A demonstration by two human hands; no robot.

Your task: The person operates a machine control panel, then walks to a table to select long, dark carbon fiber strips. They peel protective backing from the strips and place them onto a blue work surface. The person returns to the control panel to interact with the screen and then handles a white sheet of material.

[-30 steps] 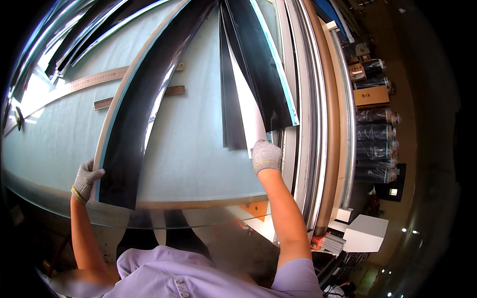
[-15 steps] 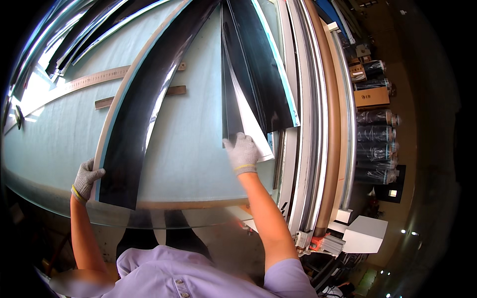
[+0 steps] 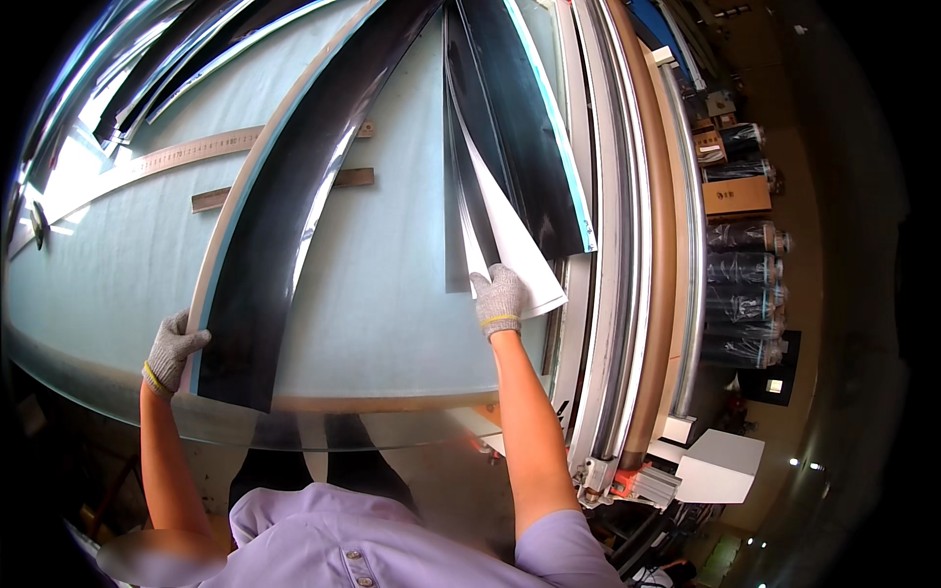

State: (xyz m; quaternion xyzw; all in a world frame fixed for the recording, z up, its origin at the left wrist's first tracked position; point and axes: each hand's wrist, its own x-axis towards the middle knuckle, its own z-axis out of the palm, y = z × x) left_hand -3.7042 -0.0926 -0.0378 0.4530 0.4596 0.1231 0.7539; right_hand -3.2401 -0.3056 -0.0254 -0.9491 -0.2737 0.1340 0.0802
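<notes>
My left hand, in a grey knit glove, is closed on the near end of a long black strip with a pale blue and tan left edge. The strip runs away from me and curves to the right at its far end. To the right, my gloved right hand is closed on the near end of a thin film strip, black on one face and white on the other. Its end is lifted and folded over, white face showing. Another black strip with a light blue edge lies just right of it.
Under the strips is a pale blue-green table. A long steel ruler and a short brown bar lie at left, partly beneath the black strip. More dark strips are at the far left. A machine rail with a brown roller borders the right.
My right hand has moved slightly right, drawing the film strip's end with it and turning up more white. My left hand stays at the black strip's near end.
</notes>
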